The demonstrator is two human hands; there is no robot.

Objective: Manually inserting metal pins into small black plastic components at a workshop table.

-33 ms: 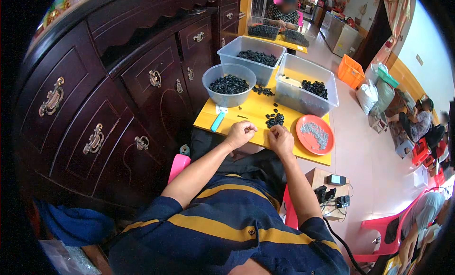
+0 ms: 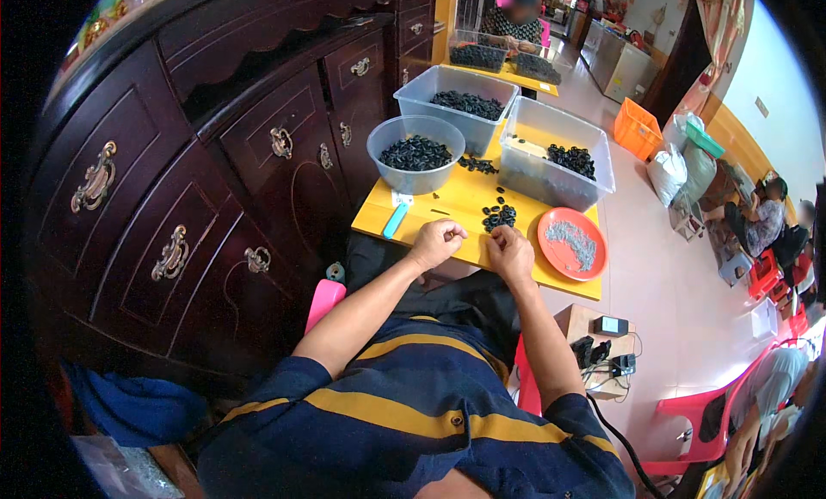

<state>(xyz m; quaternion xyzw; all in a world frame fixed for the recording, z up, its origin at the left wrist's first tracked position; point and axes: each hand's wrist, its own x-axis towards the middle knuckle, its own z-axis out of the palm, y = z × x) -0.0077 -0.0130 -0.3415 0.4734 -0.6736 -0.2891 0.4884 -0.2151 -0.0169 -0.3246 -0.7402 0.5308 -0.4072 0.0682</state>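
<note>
My left hand (image 2: pixel 439 243) is over the near edge of the yellow table (image 2: pixel 413 213), thumb and fingers curled together. Whatever it may hold is too small to make out. A short way to its right, my right hand (image 2: pixel 511 256) is closed in a pinch, its fingertips at the near side of a small pile of black oval pieces (image 2: pixel 499 217). What is between those fingers is hidden. Beside the right hand lies an orange-red plate (image 2: pixel 548 256) with many tiny grey parts (image 2: pixel 572 243). A tool with a turquoise handle (image 2: pixel 396 220) lies beyond my left hand.
A round clear tub (image 2: pixel 411 182) and two clear bins (image 2: pixel 460 133) (image 2: pixel 551 185) with black pieces stand farther back. On the left are dark wooden cabinets (image 2: pixel 249 138). A wooden stool (image 2: pixel 585 323) holds small devices and cables at right. Other people sit at the far end and right.
</note>
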